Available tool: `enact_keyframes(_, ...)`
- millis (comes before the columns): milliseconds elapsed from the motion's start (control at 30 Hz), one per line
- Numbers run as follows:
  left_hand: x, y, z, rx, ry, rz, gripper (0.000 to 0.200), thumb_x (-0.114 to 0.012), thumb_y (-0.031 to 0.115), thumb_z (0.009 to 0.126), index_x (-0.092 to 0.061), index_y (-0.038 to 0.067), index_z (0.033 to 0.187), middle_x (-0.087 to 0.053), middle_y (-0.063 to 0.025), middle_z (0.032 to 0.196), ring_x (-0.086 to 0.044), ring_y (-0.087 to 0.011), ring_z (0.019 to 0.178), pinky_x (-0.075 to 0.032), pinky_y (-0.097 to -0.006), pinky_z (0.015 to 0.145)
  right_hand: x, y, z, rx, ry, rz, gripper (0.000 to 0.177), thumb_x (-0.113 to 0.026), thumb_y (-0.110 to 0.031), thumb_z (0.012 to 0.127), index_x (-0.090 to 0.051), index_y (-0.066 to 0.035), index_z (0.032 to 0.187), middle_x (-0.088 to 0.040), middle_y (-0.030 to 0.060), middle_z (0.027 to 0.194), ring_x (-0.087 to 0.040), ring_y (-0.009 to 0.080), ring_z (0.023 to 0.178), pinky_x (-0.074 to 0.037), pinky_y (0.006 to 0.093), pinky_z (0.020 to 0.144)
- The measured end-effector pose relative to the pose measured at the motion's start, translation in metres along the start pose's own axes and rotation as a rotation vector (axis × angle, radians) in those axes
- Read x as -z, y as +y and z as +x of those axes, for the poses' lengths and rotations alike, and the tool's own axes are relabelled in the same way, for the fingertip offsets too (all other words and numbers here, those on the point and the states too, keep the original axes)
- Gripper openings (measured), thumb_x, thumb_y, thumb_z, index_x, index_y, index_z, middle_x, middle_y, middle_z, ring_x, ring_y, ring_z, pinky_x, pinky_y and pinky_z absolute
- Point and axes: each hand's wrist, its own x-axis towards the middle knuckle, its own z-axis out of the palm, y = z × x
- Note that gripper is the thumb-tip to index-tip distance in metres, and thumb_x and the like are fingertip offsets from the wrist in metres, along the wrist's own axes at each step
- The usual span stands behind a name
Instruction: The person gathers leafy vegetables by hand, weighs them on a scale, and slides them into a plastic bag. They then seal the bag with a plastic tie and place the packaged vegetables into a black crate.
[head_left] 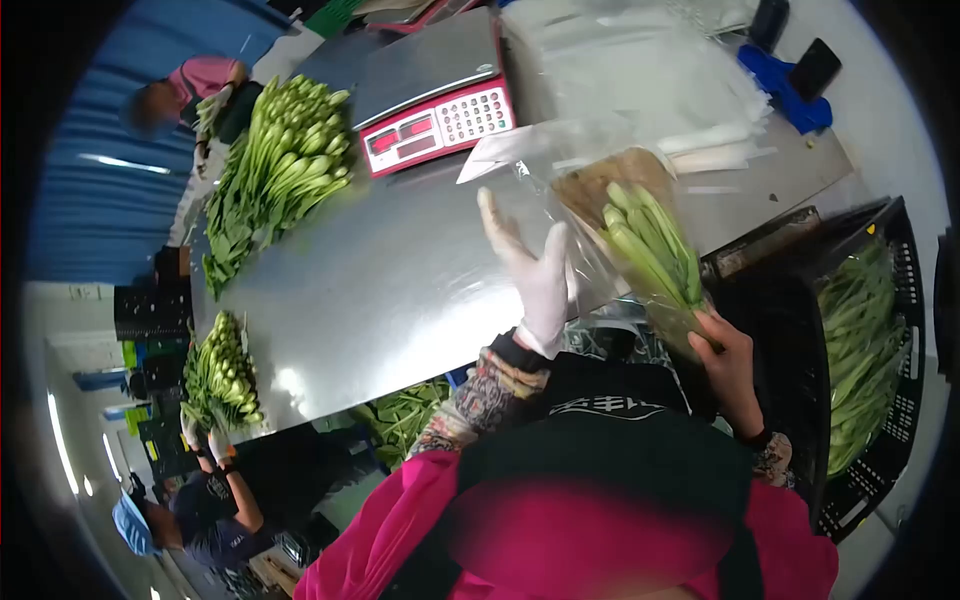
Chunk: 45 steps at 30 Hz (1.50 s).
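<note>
My right hand (pixel 724 358), bare, is closed round the lower end of a clear plastic bag of leafy greens (pixel 648 240), at the table's near edge. The pale green stalks point up and away from me inside the bag. To the left, my left hand (pixel 540 285) wears a white glove. Its fingers are spread with nothing between them, close beside the clear film. A brown board-like surface (pixel 622 178) lies behind the bagged stalks.
A red scale (pixel 435 130) stands on the metal table (pixel 380 290). Clear bags (pixel 610 80) lie at the back. Greens are piled left (pixel 290 150), with a smaller heap (pixel 225 375). A black crate (pixel 905 380) holds bagged greens on the right. Two people (pixel 205 515) work at left.
</note>
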Motion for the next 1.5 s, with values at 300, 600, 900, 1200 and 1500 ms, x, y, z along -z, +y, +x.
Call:
enact_keyframes(300, 0.058, -0.032, -0.053, 0.705, -0.393, -0.482, 0.057, -0.053, 0.034, 0.094, -0.031, 0.003, 0.137, -0.047, -0.0088, 0.127, -0.049, -0.018, 0.114, -0.042, -0.0308, 0.095, -0.054, -0.014, 0.029, 0.266, -0.039, -0.028, 0.03, -0.063, -0.003, 0.078, -0.061, 0.007, 0.106, -0.062, 0.0252, 0.108, -0.056, 0.0308, 0.113, -0.043, 0.0338, 0.093)
enact_keyframes(600, 0.09, -0.037, -0.083, 0.835, -0.394, -0.961, 0.05, -0.049, 0.032, 0.096, -0.029, 0.011, 0.137, -0.047, -0.0045, 0.124, -0.051, -0.0142, 0.107, -0.049, -0.0303, 0.08, -0.162, -0.065, 0.09, 0.314, -0.196, -0.071, 0.033, -0.066, -0.017, 0.081, -0.063, -0.002, 0.11, -0.06, 0.0242, 0.108, -0.06, 0.036, 0.098, -0.046, 0.038, 0.087)
enact_keyframes(900, 0.139, 0.06, -0.003, 0.782, -0.126, -1.422, 0.045, -0.048, 0.039, 0.095, -0.044, 0.007, 0.127, -0.054, -0.007, 0.12, -0.052, -0.0194, 0.113, -0.042, -0.0371, 0.097, -0.108, -0.228, 0.054, 0.899, -0.238, -0.502, 0.059, -0.07, -0.015, 0.076, -0.047, -0.002, 0.128, -0.043, 0.022, 0.134, -0.041, 0.0419, 0.123, -0.035, 0.044, 0.101)
enact_keyframes(1200, 0.205, 0.165, 0.021, 0.649, -0.464, -1.226, 0.078, -0.041, 0.058, 0.09, -0.029, -0.006, 0.135, -0.045, -0.0208, 0.131, -0.043, -0.0328, 0.124, -0.032, -0.0391, 0.108, -0.098, -0.3, 0.081, 0.984, -0.125, -0.413, 0.079, -0.076, -0.016, 0.069, -0.038, -0.004, 0.137, -0.046, 0.0111, 0.135, -0.054, 0.0224, 0.109, -0.045, 0.0337, 0.084)
enact_keyframes(1500, 0.249, 0.049, 0.084, -0.249, -0.267, -0.014, 0.11, -0.084, 0.02, 0.06, -0.014, 0.004, 0.144, -0.022, -0.0154, 0.145, -0.026, -0.0255, 0.133, -0.025, -0.0381, 0.109, -0.095, -0.337, 0.125, 1.233, -0.223, -0.734, 0.033, -0.07, -0.011, 0.077, -0.058, 0.001, 0.106, -0.058, 0.0079, 0.115, -0.061, 0.0205, 0.085, -0.048, 0.0329, 0.073)
